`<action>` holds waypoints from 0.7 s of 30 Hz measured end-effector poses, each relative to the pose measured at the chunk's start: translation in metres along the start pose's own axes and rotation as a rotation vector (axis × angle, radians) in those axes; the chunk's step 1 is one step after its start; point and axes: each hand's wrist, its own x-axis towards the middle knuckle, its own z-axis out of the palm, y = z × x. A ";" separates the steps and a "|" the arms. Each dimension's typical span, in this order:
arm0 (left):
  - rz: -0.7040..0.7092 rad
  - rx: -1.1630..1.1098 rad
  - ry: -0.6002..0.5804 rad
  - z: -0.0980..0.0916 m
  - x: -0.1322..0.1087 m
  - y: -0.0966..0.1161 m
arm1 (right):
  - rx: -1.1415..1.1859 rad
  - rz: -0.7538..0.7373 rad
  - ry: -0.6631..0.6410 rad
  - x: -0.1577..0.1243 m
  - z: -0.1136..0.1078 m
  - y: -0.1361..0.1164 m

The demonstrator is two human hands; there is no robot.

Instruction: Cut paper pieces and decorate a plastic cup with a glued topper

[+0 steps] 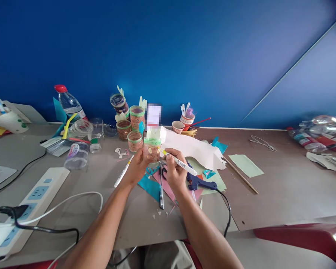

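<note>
Left hand (pixel 137 166): fingers closed around the eyed jar (pixel 152 150), roughly upright, between both hands.
Right hand (pixel 175 175): fingertips pinching the Acrylic marker (pixel 185 167), yellow tip just beside jar's right edge.
Tight side: other jars (pixel 134 142) crowd behind and left; glue gun (pixel 197 182) near right wrist.
Roomier side: tabletop (pixel 285 186) stretches right, past wooden stick (pixel 240 175), to the bottles (pixel 308 140).

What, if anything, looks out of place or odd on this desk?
A pixelated rectangle behind the held jar looks odd: its blocky edges obscure what is there. Small paper scraps also lie loose toward the front edge of the desk, which looks untidy.
</note>
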 end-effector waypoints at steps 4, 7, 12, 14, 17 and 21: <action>-0.002 -0.020 -0.010 0.001 -0.001 0.004 | -0.025 0.002 0.016 0.002 -0.001 0.000; -0.003 -0.039 -0.008 0.001 -0.002 0.006 | -0.040 0.015 0.016 0.002 -0.002 0.000; 0.016 -0.106 -0.018 0.001 -0.002 0.004 | -0.057 0.001 -0.014 0.004 -0.004 0.002; 0.023 -0.139 -0.020 0.001 -0.002 0.003 | -0.043 -0.005 -0.032 0.005 -0.004 0.001; 0.006 -0.157 -0.020 0.000 -0.002 0.001 | -0.023 -0.004 -0.051 0.006 -0.005 0.001; -0.005 -0.157 -0.027 -0.001 -0.002 -0.001 | 0.052 0.022 -0.048 0.007 -0.007 0.002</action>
